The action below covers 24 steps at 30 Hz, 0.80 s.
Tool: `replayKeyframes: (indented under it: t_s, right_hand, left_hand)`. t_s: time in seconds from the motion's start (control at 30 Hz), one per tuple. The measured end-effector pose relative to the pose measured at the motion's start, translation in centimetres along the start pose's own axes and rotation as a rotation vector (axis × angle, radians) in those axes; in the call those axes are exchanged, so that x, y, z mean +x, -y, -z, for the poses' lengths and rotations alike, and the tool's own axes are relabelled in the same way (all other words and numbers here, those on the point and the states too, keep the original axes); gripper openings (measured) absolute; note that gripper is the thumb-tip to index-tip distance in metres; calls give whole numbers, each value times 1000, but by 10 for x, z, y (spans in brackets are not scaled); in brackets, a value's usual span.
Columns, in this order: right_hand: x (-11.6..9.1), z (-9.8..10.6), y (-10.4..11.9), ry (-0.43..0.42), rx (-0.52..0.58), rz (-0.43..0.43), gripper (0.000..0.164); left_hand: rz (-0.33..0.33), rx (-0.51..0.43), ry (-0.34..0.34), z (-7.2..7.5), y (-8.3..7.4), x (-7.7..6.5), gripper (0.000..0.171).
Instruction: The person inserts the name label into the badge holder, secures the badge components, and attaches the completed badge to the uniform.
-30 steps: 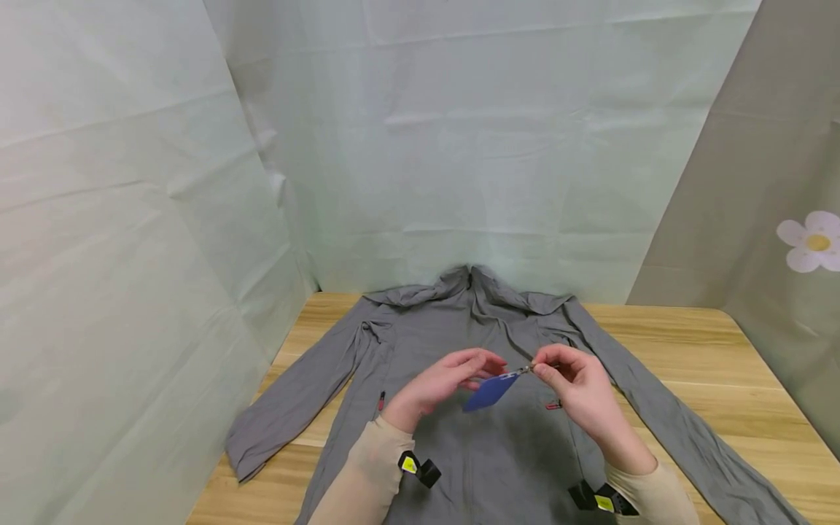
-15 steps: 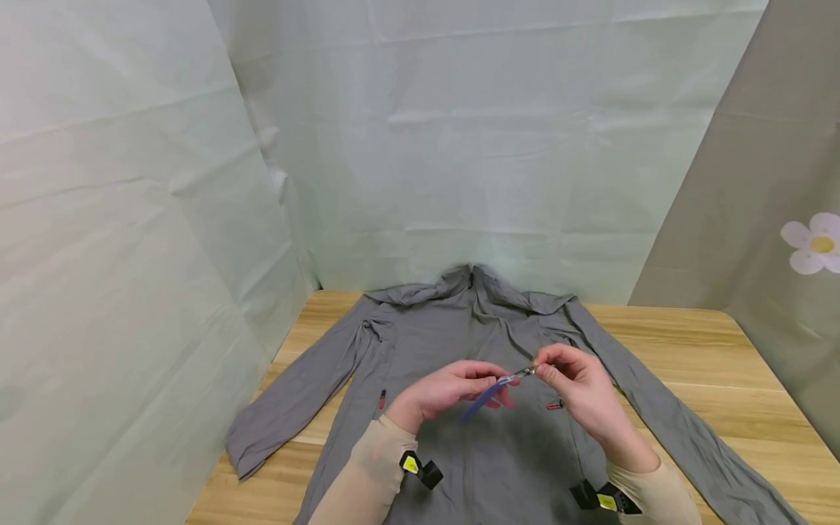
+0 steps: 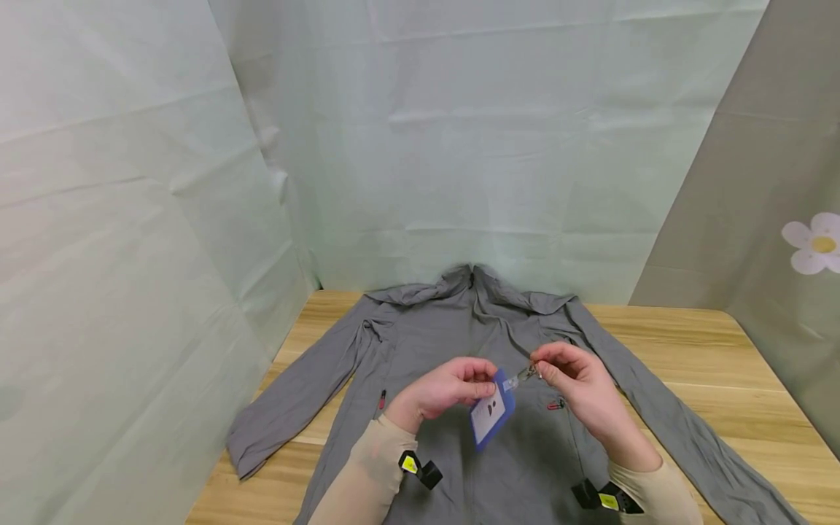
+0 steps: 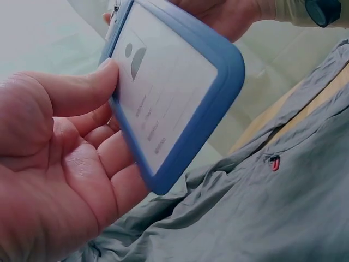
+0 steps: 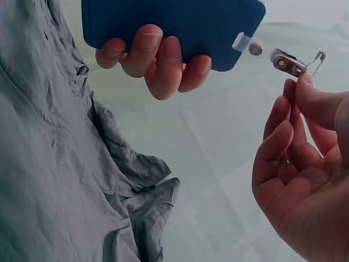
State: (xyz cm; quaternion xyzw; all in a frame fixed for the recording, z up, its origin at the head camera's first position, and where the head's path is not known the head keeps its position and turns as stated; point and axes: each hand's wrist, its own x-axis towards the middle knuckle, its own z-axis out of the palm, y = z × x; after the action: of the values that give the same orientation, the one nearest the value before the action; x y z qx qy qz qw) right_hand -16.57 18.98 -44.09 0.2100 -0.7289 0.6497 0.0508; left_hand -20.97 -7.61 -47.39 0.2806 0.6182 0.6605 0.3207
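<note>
My left hand [image 3: 444, 392] pinches a blue-framed ID badge [image 3: 491, 418] between thumb and fingers. Its white card face, with a grey figure and small text lines, shows in the left wrist view; the plain blue back [image 5: 169, 27] faces the right wrist camera, several fingertips spread across it. A clear strap [image 5: 249, 45] joins the badge to a metal clip [image 5: 288, 62] with an open wire pin [image 5: 318, 61]. Thumb and fingertips of my right hand [image 3: 584, 390] pinch the clip at the pin end. Both hands are raised over a grey jacket [image 3: 433, 328].
The jacket lies spread front up on a wooden table [image 3: 663, 343], collar against the back cloth wall [image 3: 472, 146] and sleeves out to both sides. Red zipper pulls [image 3: 555, 405] mark its pockets. Another cloth wall [image 3: 131, 255] stands at the left.
The badge has turned from its blue back to its printed face in the head view. My left fingers, loose beside it before, now pinch its edge; the right hand has barely moved.
</note>
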Motion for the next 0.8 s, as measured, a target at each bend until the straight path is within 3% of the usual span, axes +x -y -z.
replayKeyframes:
  t_s: [0.2, 0.43, 0.63, 0.8]
  right_hand:
    - [0, 1, 2, 2, 13, -54, 27]
    - [3, -1, 3, -21, -31, -165, 41]
    - [2, -8, 6, -38, -115, -231, 37]
    - [2, -13, 5, -65, -204, -287, 36]
  left_hand:
    - [-51, 26, -56, 0, -2, 0, 20]
    - [-133, 32, -237, -4, -6, 1, 18]
    - [-156, 5, -371, -10, -11, 2, 11]
    - [-178, 32, -432, -14, -15, 2, 13]
